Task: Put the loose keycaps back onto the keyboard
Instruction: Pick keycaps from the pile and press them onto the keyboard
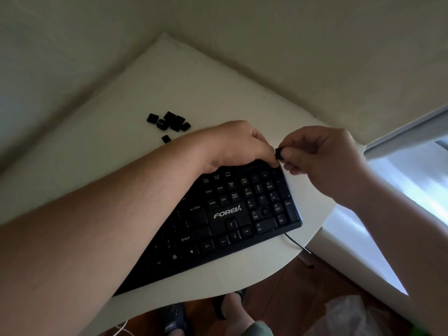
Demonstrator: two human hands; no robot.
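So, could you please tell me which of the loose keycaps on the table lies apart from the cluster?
The single keycap nearest the left forearm: it sits alone, while the other loose keycaps huddle together behind it.

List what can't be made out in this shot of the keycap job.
- Head view: the legend on the keycap pinched by the right hand is too small and dark to read.
- The left hand covers the keyboard top right corner, so the socket there is hidden.
- The left forearm hides most letter keys.
- The loose keycaps overlap; their count and legends are unclear.
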